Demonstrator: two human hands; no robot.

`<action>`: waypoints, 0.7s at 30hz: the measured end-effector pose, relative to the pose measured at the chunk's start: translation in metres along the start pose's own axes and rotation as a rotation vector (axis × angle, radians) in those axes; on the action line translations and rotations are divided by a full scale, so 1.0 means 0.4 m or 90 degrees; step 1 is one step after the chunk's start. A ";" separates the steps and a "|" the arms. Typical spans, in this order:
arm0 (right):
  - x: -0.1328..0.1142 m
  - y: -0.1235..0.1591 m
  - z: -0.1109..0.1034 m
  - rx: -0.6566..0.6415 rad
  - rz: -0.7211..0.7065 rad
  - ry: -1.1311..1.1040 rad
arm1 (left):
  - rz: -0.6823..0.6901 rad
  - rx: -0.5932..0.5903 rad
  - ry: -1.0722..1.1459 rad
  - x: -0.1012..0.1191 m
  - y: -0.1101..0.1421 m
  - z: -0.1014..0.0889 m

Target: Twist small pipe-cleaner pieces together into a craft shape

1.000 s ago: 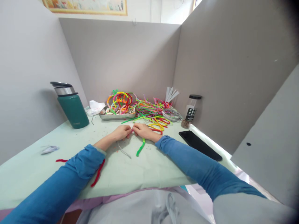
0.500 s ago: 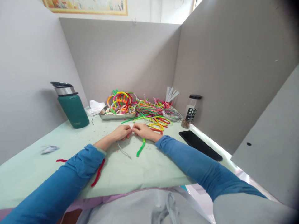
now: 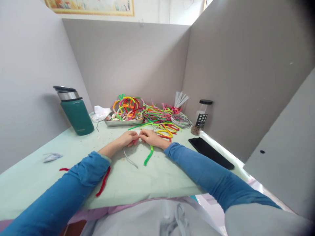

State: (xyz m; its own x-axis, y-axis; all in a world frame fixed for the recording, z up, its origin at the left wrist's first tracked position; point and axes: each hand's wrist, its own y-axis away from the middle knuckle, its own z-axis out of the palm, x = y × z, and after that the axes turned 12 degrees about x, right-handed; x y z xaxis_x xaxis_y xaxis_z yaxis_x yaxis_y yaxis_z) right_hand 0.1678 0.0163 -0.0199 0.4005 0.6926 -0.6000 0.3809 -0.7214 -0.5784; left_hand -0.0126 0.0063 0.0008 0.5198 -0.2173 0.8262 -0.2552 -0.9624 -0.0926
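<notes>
My left hand and my right hand meet fingertip to fingertip just above the middle of the table, both pinched closed. A thin grey wire trails from under my left hand toward me. From beneath my right palm a green pipe cleaner, yellower at its top, hangs down. Something pinkish shows at the left fingertips, too small to make out. What exactly lies between the fingertips is hidden. A red pipe cleaner lies partly under my left sleeve.
Behind my hands stand a metal tray of bits and bent loops, a heap of coloured pipe cleaners and a coil of grey wire. A green bottle is left; a clear jar and black phone are right. Grey partitions surround the table.
Both hands stay in almost the same place, with only slight finger movement. The grey wire and the green pipe cleaner have shifted very little.
</notes>
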 end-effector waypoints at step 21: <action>0.000 0.000 0.001 0.050 0.003 -0.079 | -0.141 -0.051 0.272 0.048 0.034 -0.006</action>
State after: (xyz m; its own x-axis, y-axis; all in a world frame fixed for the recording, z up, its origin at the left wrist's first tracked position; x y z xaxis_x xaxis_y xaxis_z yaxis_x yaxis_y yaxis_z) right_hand 0.1674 0.0165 -0.0201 0.2936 0.6880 -0.6636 0.3108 -0.7252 -0.6143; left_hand -0.0083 -0.0104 0.0167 0.1922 0.0943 0.9768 -0.2472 -0.9586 0.1412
